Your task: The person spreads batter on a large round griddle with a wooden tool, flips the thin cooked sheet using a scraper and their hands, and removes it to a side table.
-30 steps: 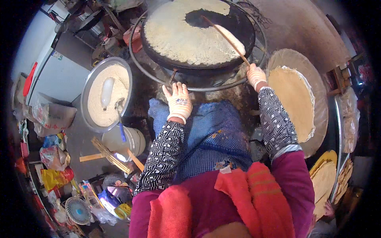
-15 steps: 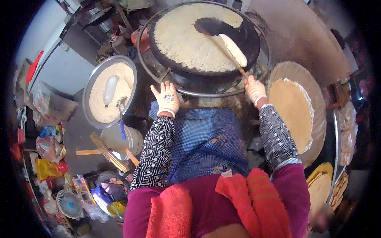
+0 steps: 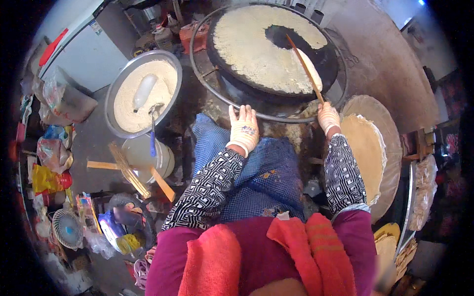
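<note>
No text legible: blue print (image 3: 248, 130) on left glove (image 3: 243, 136), label (image 3: 95, 27) on white cabinet (image 3: 81, 59) unreadable.

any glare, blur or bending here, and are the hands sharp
Head view: bright glare near the top right; head view: a smudged patch at lower right, beside the purple sleeve; head view: the metal rail bows near the picture's dark rim; head view: left hand and right hand look fairly sharp.

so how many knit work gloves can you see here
2: one on the left hand, at the metal ring around the griddle; one on the right hand, holding the wooden spreader. Others may be hidden.
</note>
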{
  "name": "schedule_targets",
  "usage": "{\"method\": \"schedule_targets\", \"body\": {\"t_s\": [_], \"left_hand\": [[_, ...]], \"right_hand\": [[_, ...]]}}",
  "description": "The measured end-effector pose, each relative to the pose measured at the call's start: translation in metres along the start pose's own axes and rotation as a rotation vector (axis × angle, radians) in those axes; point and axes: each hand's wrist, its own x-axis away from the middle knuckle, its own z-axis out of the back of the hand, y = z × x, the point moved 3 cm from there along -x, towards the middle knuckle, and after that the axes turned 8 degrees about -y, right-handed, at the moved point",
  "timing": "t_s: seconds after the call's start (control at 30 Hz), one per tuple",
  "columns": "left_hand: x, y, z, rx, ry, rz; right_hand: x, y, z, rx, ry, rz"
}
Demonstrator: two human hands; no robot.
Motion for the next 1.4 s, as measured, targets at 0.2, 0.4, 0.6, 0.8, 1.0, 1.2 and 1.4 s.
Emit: {"method": "schedule_targets", "body": {"t_s": [0.2, 0.4, 0.6, 0.8, 1.0, 1.2, 1.4], "left_hand": [[-0.005, -0.016, -0.001, -0.015, 0.012, -0.017], [-0.006, -0.043, -0.002, -0.004, -0.06, 0.011], [-0.011, -0.05, -0.001, -0.039, -0.018, -0.045], [-0.014, -0.068, -0.004, -0.073, -0.087, 0.026], [-0.02, -0.074, 0.0, -0.079, -0.129, 0.102], [-0.032, -0.083, -0.008, -0.085, -0.117, 0.175], [-0.033, -0.039, 0.027, 0.062, -0.232, 0.062]], "right_hand": [[0.016, 0.022, -0.026, 0.024, -0.066, 0.014], [0.007, -0.017, 0.009, -0.075, -0.1, 0.043], [0.001, 0.011, 0.014, -0.152, -0.064, -0.06], [0.008, 0.011, -0.013, -0.104, -0.166, -0.004], [0.012, 0.005, 0.005, -0.163, -0.102, 0.056], [-0.004, 0.045, -0.008, -0.099, -0.083, -0.086], [0.024, 0.015, -0.01, -0.078, -0.227, 0.002]]}}
